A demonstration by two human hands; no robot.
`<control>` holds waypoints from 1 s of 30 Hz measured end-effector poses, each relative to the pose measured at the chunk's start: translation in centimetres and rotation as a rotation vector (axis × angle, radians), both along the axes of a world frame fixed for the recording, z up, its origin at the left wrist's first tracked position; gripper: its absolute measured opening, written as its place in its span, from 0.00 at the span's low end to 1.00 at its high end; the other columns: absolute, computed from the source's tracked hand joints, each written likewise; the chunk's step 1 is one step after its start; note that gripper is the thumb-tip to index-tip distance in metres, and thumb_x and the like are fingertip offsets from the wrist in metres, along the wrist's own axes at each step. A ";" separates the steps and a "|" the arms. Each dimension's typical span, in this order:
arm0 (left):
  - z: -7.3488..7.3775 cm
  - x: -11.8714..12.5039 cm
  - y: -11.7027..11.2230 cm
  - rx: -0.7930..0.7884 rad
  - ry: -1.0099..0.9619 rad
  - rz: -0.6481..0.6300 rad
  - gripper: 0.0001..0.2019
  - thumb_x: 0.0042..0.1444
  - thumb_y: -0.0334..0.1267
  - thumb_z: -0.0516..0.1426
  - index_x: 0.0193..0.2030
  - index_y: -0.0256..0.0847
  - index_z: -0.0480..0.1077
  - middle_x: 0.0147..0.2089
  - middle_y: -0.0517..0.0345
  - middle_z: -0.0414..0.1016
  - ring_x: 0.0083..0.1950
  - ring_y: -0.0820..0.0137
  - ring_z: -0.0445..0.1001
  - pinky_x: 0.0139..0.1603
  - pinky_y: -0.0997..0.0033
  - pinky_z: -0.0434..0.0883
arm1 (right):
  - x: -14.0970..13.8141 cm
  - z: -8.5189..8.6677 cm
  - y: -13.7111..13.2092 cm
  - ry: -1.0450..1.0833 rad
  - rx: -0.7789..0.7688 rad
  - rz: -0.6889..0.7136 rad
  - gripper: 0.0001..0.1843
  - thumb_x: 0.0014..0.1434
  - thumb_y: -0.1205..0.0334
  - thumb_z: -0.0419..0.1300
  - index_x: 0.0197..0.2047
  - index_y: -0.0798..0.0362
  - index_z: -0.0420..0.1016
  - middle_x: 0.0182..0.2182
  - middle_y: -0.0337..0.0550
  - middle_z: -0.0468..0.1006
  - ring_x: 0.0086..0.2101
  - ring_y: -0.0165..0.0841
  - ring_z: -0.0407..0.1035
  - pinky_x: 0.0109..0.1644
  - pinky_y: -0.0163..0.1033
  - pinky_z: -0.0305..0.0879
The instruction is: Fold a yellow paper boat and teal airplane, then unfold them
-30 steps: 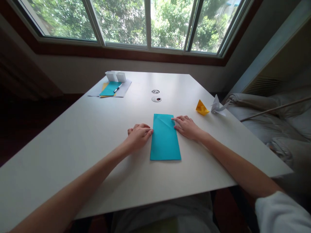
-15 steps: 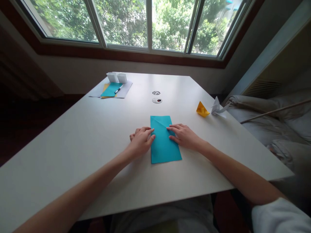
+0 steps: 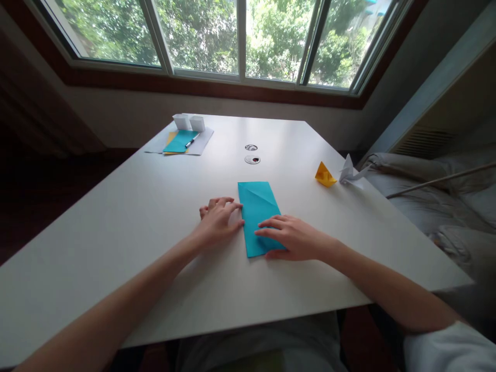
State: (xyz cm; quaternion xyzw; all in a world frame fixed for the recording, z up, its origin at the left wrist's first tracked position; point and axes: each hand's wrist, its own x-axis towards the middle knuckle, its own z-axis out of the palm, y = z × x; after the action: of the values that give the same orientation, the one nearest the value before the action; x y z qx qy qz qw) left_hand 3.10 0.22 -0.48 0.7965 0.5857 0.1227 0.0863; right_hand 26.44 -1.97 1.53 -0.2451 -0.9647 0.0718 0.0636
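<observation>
A teal sheet of paper [image 3: 256,201] lies on the white table in front of me, longer than wide, with a slanting crease near its far end. My left hand [image 3: 220,219] rests by the paper's left edge, fingers apart, its fingertips touching that edge. Over the lower right part of the sheet lies my right hand [image 3: 289,236], fingers stretched out, with the thumb at the near edge. The near right corner is hidden under this hand.
On the right of the table [image 3: 135,227] stand a yellow folded paper boat [image 3: 324,175] and a white folded paper figure [image 3: 349,173]. At the far left, two white paper boxes [image 3: 197,124] stand by teal paper [image 3: 180,142] and a pen [image 3: 191,140]. Round grommets [image 3: 252,160] sit mid-table.
My right hand has slid toward me along the paper, from its right edge onto its near right part. The sheet has turned slightly. My left hand has shifted a little left.
</observation>
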 end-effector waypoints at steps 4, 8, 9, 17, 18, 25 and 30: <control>-0.1 -0.2 0.2 0.033 -0.023 0.031 0.21 0.55 0.47 0.50 0.55 0.48 0.64 0.58 0.49 0.63 0.60 0.52 0.55 0.49 0.49 0.57 | 0.2 -0.1 0.6 0.046 -0.054 0.031 0.20 0.61 0.53 0.51 0.53 0.54 0.67 0.50 0.49 0.72 0.50 0.38 0.64 0.54 0.44 0.61; 0.1 -0.2 0.2 0.107 -0.079 0.097 0.16 0.55 0.44 0.50 0.49 0.46 0.65 0.54 0.51 0.66 0.57 0.54 0.59 0.47 0.51 0.59 | 0.3 0.1 0.7 0.125 -0.132 0.014 0.16 0.63 0.59 0.49 0.50 0.54 0.69 0.46 0.49 0.74 0.47 0.37 0.66 0.52 0.42 0.63; 0.3 -0.2 0.1 0.142 -0.091 0.112 0.14 0.55 0.43 0.50 0.47 0.45 0.65 0.52 0.50 0.67 0.55 0.54 0.61 0.46 0.51 0.60 | 0.3 0.0 0.7 0.154 -0.151 -0.013 0.15 0.63 0.60 0.48 0.49 0.55 0.69 0.44 0.49 0.74 0.45 0.37 0.67 0.50 0.42 0.64; 1.6 -0.6 -0.6 0.372 -0.169 -0.252 0.06 0.55 0.29 0.47 0.33 0.40 0.64 0.37 0.53 0.70 0.41 0.66 0.68 0.44 0.63 0.65 | -0.6 -0.7 1.5 0.966 -0.787 -0.540 0.09 0.54 0.56 0.57 0.34 0.52 0.67 0.28 0.38 0.70 0.30 0.29 0.67 0.32 0.34 0.67; 1.6 -0.6 -0.7 0.335 -0.155 -0.353 0.07 0.57 0.30 0.47 0.36 0.40 0.65 0.40 0.52 0.71 0.43 0.66 0.68 0.45 0.64 0.65 | -0.7 -0.6 1.7 1.071 -0.915 -0.578 0.10 0.52 0.55 0.58 0.33 0.52 0.66 0.27 0.36 0.70 0.30 0.28 0.67 0.32 0.34 0.67; -0.2 -0.3 -0.8 0.065 0.089 -0.531 0.23 0.62 0.47 0.43 0.64 0.48 0.51 0.67 0.49 0.51 0.65 0.55 0.54 0.60 0.49 0.57 | 0.3 0.1 3.4 1.392 -1.156 -0.848 0.10 0.49 0.60 0.58 0.37 0.50 0.64 0.29 0.36 0.70 0.29 0.29 0.68 0.32 0.36 0.69; -0.3 -1.0 -0.6 -0.018 0.130 -0.482 0.23 0.62 0.49 0.42 0.63 0.51 0.52 0.68 0.52 0.48 0.67 0.54 0.48 0.62 0.44 0.52 | 2.8 -0.8 5.5 1.223 -0.674 -0.921 0.21 0.47 0.57 0.61 0.43 0.48 0.59 0.27 0.34 0.70 0.28 0.30 0.68 0.29 0.35 0.67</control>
State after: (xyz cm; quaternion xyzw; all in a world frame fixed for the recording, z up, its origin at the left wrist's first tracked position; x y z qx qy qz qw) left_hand 2.11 -0.33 -0.78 0.9187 0.3840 0.0419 0.0824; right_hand 29.25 3.52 0.68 -0.5388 -0.4903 0.4437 0.5220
